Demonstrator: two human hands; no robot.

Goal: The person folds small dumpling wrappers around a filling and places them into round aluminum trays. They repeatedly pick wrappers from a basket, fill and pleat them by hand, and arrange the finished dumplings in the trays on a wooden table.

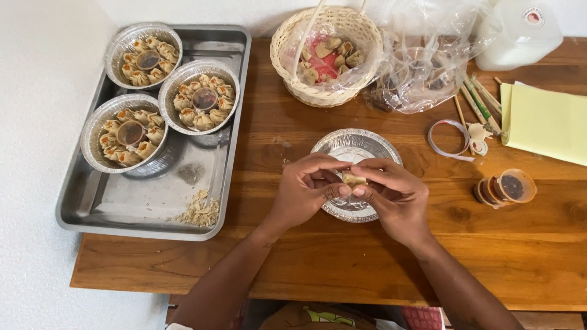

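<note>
On the wooden table, a white plastic jug (518, 32) stands at one o'clock, at the far right edge, bearing a small round red-and-white label (534, 16). Just left of it, toward twelve o'clock, lies a crumpled clear plastic bag (422, 58) holding small lidded cups. At three o'clock, a short stack of small clear sauce cups with dark filling (505, 188) lies on its side, orange-tinted. No signs or screens show.

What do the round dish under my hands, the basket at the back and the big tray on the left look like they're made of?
Round dish: thin aluminium foil by the look, shiny silver with a crimped rim. Basket: pale woven wicker or rattan, lined with clear plastic. Big tray: probably stainless steel, smooth, dull grey, with rolled edges.
</note>
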